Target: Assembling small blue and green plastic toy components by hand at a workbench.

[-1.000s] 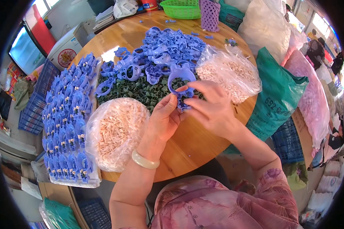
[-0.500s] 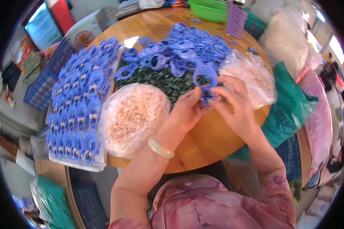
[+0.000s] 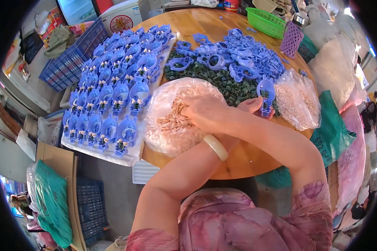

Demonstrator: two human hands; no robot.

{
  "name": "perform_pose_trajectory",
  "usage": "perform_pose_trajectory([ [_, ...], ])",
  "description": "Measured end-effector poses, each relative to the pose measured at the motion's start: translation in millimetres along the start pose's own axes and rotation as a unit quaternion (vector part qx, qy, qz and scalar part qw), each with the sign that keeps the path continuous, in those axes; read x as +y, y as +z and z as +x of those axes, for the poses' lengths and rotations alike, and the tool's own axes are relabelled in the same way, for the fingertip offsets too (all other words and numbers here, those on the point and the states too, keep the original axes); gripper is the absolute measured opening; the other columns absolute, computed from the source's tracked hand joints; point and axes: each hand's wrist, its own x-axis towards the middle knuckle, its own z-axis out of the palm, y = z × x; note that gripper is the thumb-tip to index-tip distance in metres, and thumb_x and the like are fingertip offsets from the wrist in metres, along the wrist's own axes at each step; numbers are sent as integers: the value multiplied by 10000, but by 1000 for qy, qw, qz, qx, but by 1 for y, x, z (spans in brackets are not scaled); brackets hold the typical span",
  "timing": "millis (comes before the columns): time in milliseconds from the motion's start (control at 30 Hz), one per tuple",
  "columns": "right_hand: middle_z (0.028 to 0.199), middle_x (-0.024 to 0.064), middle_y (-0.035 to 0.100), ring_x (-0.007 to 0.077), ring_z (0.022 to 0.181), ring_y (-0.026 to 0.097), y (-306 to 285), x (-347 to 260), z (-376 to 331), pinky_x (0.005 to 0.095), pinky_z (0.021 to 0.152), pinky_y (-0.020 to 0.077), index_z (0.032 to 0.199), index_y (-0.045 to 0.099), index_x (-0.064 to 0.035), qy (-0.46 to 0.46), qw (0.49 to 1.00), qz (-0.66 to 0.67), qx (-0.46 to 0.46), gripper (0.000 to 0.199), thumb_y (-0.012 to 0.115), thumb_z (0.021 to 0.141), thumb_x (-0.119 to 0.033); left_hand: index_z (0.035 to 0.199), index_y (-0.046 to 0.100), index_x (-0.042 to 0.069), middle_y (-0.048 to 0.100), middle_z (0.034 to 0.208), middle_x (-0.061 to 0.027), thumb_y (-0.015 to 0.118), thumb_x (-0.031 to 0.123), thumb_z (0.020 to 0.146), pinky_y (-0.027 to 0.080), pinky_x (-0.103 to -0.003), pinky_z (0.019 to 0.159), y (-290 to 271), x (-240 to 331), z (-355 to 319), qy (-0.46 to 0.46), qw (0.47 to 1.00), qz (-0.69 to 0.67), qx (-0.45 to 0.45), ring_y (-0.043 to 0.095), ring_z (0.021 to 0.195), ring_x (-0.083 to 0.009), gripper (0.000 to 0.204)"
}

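Observation:
My left hand, with a pale bangle on its wrist, grips a blue plastic part with a round ring at its top. My right arm crosses over the left one. My right hand dips, fingers curled, into small pale pieces in a clear plastic bag. Whatever its fingertips pinch is hidden. Behind both hands spreads a heap of dark green small parts, with a pile of blue plastic parts beyond it.
At left, a white board carries rows of blue parts with small figures attached. A second bag of pale pieces lies at the table's right. Farther back stand a green basket and a purple-sleeved bottle. Teal sacks crowd the right edge.
My right hand has left the blue part and crossed leftward into the bag of pale pieces. My left hand keeps the blue part. The whole view has shifted, bringing more of the board in.

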Motion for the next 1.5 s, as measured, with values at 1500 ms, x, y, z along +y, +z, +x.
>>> perform_pose_trajectory([
  [1500,821,78,583,202,794,575,-63,57,-187,298,693,447,865,614,-5,105,906,286,293,81,604,786,4,1279,440,21,551,1190,-104,578,11,838,469,-376,930,29,5,-21,111,987,102,-61,548,1090,-228,462],
])
